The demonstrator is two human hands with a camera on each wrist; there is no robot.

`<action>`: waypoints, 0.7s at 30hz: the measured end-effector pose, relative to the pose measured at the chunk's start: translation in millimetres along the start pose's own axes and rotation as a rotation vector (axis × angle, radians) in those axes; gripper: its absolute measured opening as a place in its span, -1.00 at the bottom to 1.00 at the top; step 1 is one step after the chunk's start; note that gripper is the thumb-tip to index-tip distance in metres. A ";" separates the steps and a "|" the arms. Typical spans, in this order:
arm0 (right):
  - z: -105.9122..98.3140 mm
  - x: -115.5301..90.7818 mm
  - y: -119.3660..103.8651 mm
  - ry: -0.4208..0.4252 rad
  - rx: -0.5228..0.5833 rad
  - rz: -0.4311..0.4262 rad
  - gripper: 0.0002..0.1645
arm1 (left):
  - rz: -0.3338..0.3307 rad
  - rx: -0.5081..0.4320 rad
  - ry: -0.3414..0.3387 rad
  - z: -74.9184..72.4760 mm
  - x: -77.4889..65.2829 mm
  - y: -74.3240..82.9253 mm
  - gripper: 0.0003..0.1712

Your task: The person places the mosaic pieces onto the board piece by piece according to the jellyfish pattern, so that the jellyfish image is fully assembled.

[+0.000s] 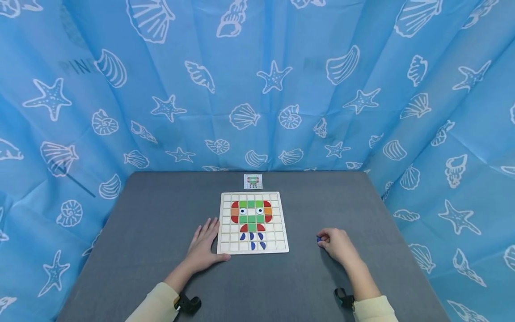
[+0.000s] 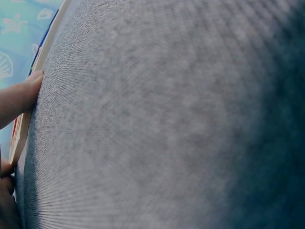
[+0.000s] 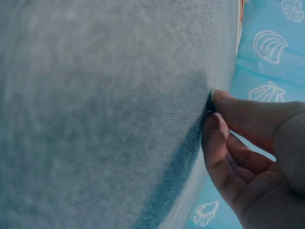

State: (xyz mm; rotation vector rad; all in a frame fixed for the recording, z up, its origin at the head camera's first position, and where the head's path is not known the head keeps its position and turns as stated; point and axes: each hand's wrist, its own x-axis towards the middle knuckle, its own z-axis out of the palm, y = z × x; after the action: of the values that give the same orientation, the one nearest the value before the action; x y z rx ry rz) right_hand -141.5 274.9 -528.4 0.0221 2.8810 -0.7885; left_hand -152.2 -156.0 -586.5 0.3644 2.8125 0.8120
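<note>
A white square grid board [image 1: 279,226] lies mid-table, bearing a figure of red, green, orange and blue pieces with two eye pieces. Several blue half-circle pieces [image 1: 251,236] sit in its lower rows. My left hand [image 1: 204,245] rests at the board's left side, fingers spread along that edge and thumb [image 2: 21,98] at the lower left corner. To the right of the board, my right hand [image 1: 339,245] pinches a small blue piece [image 1: 319,239] between thumb and fingers, close over the table. Most of that piece's outline is hidden by the fingertips.
Behind the board lies a small picture card [image 1: 253,181] with a similar coloured figure. The grey cloth-covered table [image 1: 169,201] ends at a blue curtain [image 1: 273,129] printed with white shells and starfish. Each wrist wears a black camera strap.
</note>
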 end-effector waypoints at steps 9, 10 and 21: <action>-2.9 0.0 4.0 0.040 0.044 0.037 -0.80 | 0.006 -0.010 0.017 -1.2 -0.2 1.3 0.45; -3.4 0.3 4.4 0.034 0.052 0.045 -0.80 | 0.007 -0.009 0.022 -1.1 -0.3 1.5 0.45; 0.7 2.0 13.3 0.006 -0.003 -0.081 -0.67 | 0.017 -0.007 0.039 -3.0 -2.4 4.2 0.43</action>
State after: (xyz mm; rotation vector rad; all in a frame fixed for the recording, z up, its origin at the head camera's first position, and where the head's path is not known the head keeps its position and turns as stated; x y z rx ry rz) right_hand -142.7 286.0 -536.0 -0.0931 2.9044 -0.7995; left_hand -149.9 -154.7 -581.5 0.3754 2.8454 0.8410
